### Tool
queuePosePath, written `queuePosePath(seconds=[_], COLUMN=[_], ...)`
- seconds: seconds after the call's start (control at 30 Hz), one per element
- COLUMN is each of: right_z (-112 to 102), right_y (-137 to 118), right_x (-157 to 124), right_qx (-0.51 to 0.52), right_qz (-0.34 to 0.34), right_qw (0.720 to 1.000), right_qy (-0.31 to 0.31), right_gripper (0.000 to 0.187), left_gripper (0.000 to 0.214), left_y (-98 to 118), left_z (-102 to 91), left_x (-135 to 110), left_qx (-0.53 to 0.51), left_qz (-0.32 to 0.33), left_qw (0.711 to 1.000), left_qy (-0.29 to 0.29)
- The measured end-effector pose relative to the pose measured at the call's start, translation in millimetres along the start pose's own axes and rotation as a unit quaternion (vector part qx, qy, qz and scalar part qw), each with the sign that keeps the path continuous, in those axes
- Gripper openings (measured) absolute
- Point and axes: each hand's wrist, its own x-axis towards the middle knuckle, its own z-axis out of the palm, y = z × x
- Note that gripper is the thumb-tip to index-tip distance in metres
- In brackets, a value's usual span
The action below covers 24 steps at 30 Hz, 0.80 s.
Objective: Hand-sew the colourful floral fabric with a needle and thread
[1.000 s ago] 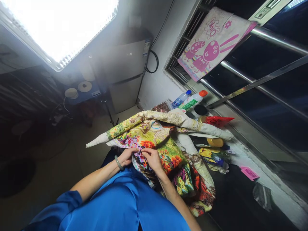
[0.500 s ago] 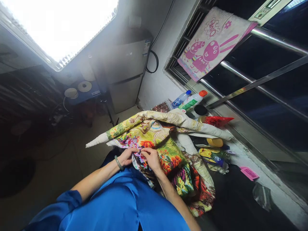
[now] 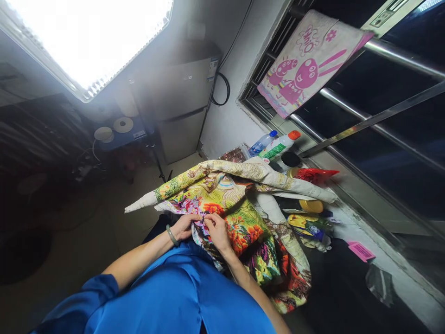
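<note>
A large flowered cloth (image 3: 243, 218), bright green, orange and pink, lies bunched over my lap and onto a dark tabletop (image 3: 333, 287). My left hand (image 3: 184, 226), with a green bangle on the wrist, pinches the cloth's near edge. My right hand (image 3: 217, 229) sits right beside it, fingertips pinched on the same spot of cloth. The two hands nearly touch. Anything small between the fingers is too tiny to make out. A rolled, pale end of the cloth (image 3: 139, 204) sticks out to the left.
Behind the cloth stand a clear bottle with a blue cap (image 3: 262, 141), a white bottle with an orange cap (image 3: 280, 144), a red packet (image 3: 313, 175) and a yellow lid (image 3: 312, 205). A pink card (image 3: 361, 251) lies at right. A pink towel (image 3: 306, 60) hangs on window bars.
My right hand's fingers shifted slightly on the cloth edge; otherwise hands and cloth hold the same place.
</note>
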Motion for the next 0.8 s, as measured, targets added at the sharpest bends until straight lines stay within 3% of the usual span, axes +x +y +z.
queuePosePath(seconds=[0.43, 0.67, 0.8], right_z=[3, -11, -13], right_y=[0, -4, -9], right_x=[1, 2, 4], right_qx=[-0.009, -0.022, -0.066], right_qz=[0.002, 0.008, -0.007], right_qw=[1.0, 0.999, 0.997], right_qy=[0.017, -0.032, -0.026], right_gripper=[0.019, 0.018, 0.024], left_gripper=[0.023, 0.018, 0.016], left_y=[-1, -1, -1], left_z=[-1.1, 0.1, -1.0], left_x=[0, 1, 1], left_qx=[0.011, 0.018, 0.032], left_qz=[-0.001, 0.019, 0.031], left_qw=[1.0, 1.0, 0.999], left_qy=[-0.02, -0.012, -0.008])
